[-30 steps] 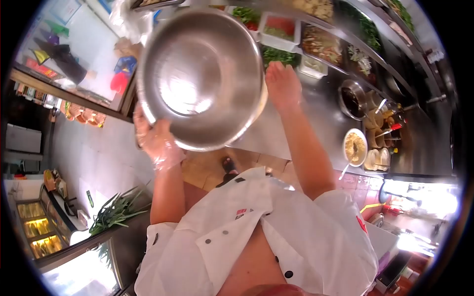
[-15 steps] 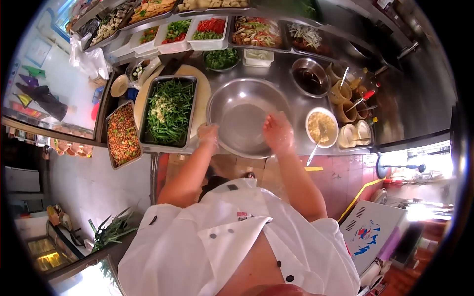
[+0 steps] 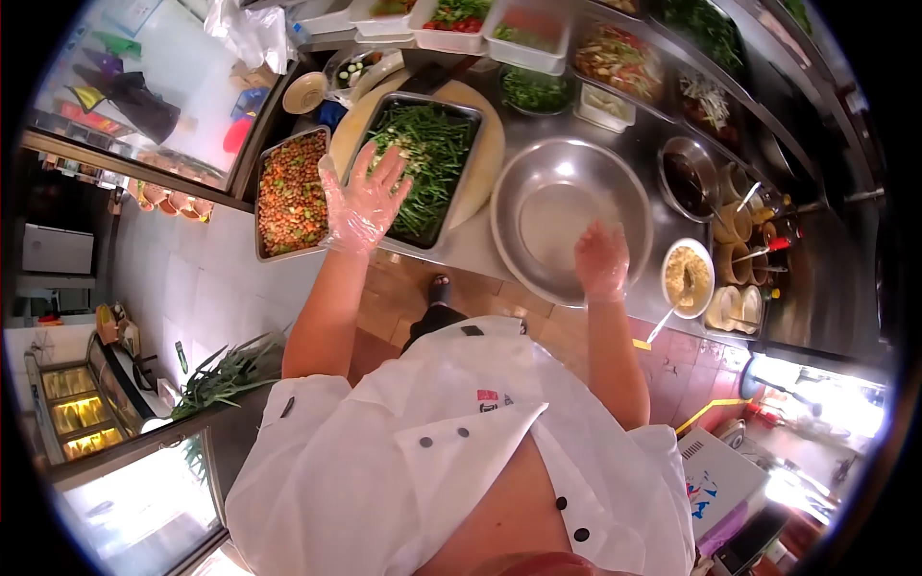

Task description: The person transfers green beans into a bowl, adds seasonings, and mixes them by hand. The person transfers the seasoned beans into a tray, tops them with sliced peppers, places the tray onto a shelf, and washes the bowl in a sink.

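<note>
My left hand [image 3: 368, 202], in a clear plastic glove, is open with spread fingers over the near left corner of a tray of green beans [image 3: 427, 158] topped with chopped garlic. That tray rests on a round wooden board [image 3: 488, 144]. To its left lies a tray of peanuts and diced vegetables [image 3: 293, 192]. My right hand [image 3: 602, 261], gloved too, is over the near right part of an empty steel bowl [image 3: 547, 216]; its fingers look loosely bent and apart, and nothing shows in them. The bowl sits on the steel counter.
A bowl of yellowish paste [image 3: 688, 278] with a spoon stands right of the steel bowl. Behind it are a pot of dark sauce [image 3: 688, 180] and seasoning jars [image 3: 735, 221]. Vegetable containers [image 3: 526, 34] line the back. A white plastic bag [image 3: 250, 34] hangs at the upper left.
The steel bowl, first held up on the left, came down onto the counter. Since then my left hand has left its rim and moved over the bean tray. The view has swung left.
</note>
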Tool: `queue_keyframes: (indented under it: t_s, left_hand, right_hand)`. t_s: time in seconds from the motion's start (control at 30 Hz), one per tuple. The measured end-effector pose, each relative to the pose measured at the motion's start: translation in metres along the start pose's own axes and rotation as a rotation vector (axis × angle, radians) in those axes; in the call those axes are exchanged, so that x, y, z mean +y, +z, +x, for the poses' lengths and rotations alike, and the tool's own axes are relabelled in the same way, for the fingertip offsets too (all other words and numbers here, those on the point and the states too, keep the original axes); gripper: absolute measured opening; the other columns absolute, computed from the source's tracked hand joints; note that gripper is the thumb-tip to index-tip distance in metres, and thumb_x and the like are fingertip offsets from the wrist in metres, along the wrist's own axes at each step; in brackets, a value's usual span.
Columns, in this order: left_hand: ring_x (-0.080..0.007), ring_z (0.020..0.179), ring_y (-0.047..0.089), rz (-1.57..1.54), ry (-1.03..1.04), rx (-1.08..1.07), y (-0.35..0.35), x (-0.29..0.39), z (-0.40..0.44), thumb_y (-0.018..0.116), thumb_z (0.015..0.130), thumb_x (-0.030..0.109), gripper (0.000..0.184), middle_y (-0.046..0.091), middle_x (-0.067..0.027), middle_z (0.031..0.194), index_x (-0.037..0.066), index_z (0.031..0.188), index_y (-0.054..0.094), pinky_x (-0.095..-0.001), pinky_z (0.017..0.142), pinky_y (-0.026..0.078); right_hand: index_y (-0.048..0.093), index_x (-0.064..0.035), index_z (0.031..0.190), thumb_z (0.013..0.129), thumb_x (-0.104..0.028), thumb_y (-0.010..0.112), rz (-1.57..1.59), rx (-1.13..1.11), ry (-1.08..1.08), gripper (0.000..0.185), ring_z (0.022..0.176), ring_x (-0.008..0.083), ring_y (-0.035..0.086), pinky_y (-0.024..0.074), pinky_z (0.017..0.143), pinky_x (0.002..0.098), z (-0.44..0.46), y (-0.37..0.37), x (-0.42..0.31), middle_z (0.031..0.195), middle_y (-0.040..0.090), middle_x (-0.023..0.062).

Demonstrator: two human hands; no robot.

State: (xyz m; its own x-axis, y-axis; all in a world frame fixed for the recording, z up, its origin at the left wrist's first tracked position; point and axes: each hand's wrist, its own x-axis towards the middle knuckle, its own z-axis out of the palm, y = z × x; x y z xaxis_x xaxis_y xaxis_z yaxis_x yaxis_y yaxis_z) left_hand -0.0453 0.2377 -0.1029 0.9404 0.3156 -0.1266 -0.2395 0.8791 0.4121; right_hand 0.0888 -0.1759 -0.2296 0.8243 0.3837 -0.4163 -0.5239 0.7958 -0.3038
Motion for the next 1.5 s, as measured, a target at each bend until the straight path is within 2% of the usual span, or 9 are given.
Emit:
queue_keyframes:
  t_s: [0.1,0.17,0.27,0.43,0.57,0.67,1.17,1.33,1.5]
  left_hand:
    - [-0.034,0.132,0.051,0.115,0.045,-0.05,-0.044,0.041,0.023,0.06,0.098,0.057,0.072,0.05,-0.019,0.146,0.011,0.151,0.045,-0.0489,0.12,0.034]
    - [-0.0245,0.108,0.061,0.029,0.031,0.043,-0.077,0.068,0.03,0.069,0.096,0.037,0.052,0.062,-0.0137,0.123,0.008,0.138,0.057,-0.0343,0.095,0.052]
    - [-0.0071,0.057,0.042,0.377,0.121,0.373,-0.103,0.104,0.046,0.07,0.094,0.018,0.018,0.054,0.0013,0.081,0.008,0.109,0.066,-0.0222,0.047,0.031]
    - [-0.0106,0.065,0.057,1.148,-0.145,0.485,-0.111,0.109,0.068,0.078,0.086,0.022,0.044,0.063,-0.003,0.085,0.0,0.122,0.064,-0.0257,0.056,0.045]
    - [-0.0317,0.102,0.065,1.993,0.307,-0.204,-0.154,0.072,0.085,0.082,0.086,0.027,0.064,0.064,-0.0177,0.121,0.001,0.138,0.055,-0.043,0.089,0.055]
    - [-0.0397,0.122,0.054,2.28,0.258,-0.315,-0.106,0.057,0.099,0.08,0.084,0.022,0.066,0.05,-0.0217,0.139,0.004,0.14,0.051,-0.048,0.101,0.049]
    - [-0.0405,0.132,0.049,2.332,0.106,-0.866,-0.082,0.039,0.135,0.073,0.089,0.03,0.053,0.051,-0.0187,0.146,0.014,0.138,0.06,-0.0469,0.113,0.044]
    - [-0.0387,0.137,0.044,2.488,0.266,-0.592,-0.094,0.045,0.197,0.068,0.093,0.04,0.058,0.05,-0.017,0.148,0.015,0.143,0.055,-0.0481,0.113,0.042]
    - [-0.0388,0.139,0.041,2.52,-0.095,-0.81,-0.066,0.038,0.19,0.066,0.093,0.049,0.066,0.046,-0.0151,0.152,0.014,0.147,0.051,-0.0467,0.115,0.039]
  right_hand:
    - [0.068,-0.0022,0.113,0.103,-0.04,0.059,-0.052,0.0,-0.037,0.04,0.087,0.0197,0.062,0.0517,0.081,0.0331,0.007,0.033,0.031,0.098,0.069,0.0076]
    - [0.068,-0.0026,0.11,0.102,-0.034,0.061,-0.135,0.048,-0.079,0.033,0.086,0.0188,0.061,0.0508,0.078,0.0313,0.011,0.06,0.051,0.098,0.067,0.0072]
    - [0.068,-0.003,0.108,0.1,-0.029,0.065,-0.351,0.149,-0.147,0.027,0.085,0.0179,0.06,0.0501,0.078,0.0293,0.031,0.086,0.077,0.096,0.066,0.0064]
    - [0.069,-0.0033,0.111,0.099,-0.024,0.067,-0.409,0.196,-0.162,0.024,0.087,0.0164,0.062,0.0506,0.078,0.0287,0.029,0.137,0.132,0.101,0.068,0.0062]
    - [0.069,-0.0014,0.117,0.1,-0.019,0.065,-0.509,0.335,-0.12,0.025,0.09,0.0165,0.063,0.0521,0.081,0.0287,0.035,0.14,0.153,0.102,0.069,0.0067]
    - [0.069,-0.0008,0.118,0.099,-0.02,0.066,-0.45,0.354,-0.105,0.027,0.09,0.0167,0.064,0.0521,0.08,0.0286,0.036,0.128,0.154,0.102,0.069,0.0071]
    - [0.07,0.0009,0.11,0.095,-0.015,0.071,-0.317,0.544,-0.26,0.022,0.084,0.0173,0.065,0.0549,0.073,0.0278,-0.008,0.102,0.134,0.096,0.069,0.0083]
    - [0.069,0.0014,0.112,0.096,-0.016,0.071,-0.347,0.515,-0.192,0.024,0.086,0.0173,0.065,0.0544,0.076,0.0269,-0.006,0.096,0.139,0.099,0.07,0.0084]
    - [0.069,0.001,0.113,0.096,-0.018,0.07,-0.383,0.499,-0.186,0.025,0.085,0.0159,0.063,0.0526,0.078,0.0267,-0.008,0.125,0.148,0.099,0.069,0.0074]
